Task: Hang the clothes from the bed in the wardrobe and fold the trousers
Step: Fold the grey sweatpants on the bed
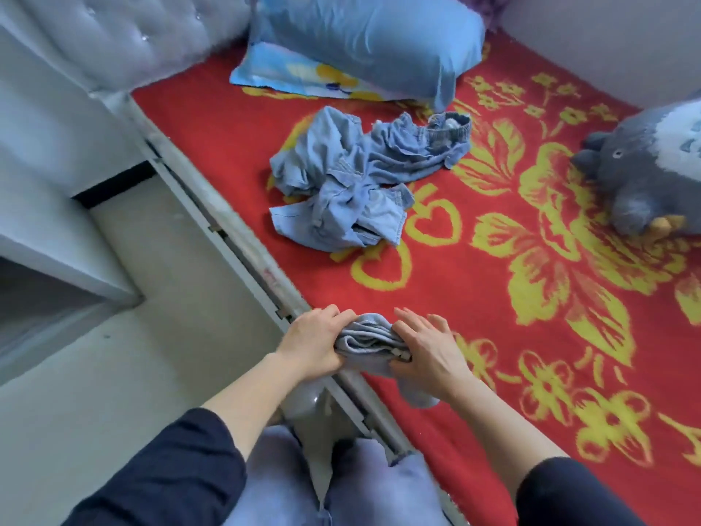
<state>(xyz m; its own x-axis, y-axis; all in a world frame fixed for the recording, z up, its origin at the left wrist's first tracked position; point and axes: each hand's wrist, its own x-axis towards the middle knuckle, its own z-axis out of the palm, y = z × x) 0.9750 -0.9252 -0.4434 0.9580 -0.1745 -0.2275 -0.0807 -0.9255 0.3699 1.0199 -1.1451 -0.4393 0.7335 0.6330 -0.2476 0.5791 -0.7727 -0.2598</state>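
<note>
A folded bundle of light blue trousers [364,341] lies at the near edge of the bed, on the red blanket [474,282] with yellow flowers. My left hand [313,345] grips the bundle's left end, fingers curled over the top. My right hand [426,345] holds its right end, thumb tucked against the fold and fingers spread on the cloth. A loose end of the same cloth [419,396] sticks out under my right wrist. Farther up the bed lies a crumpled heap of light blue denim clothes [360,180].
A blue pillow [364,39] lies at the head of the bed against the padded headboard [125,36]. A grey plush toy [652,161] sits at the right. The bed's grey side rail [235,229] runs diagonally; pale floor [151,336] and white furniture [57,237] lie left.
</note>
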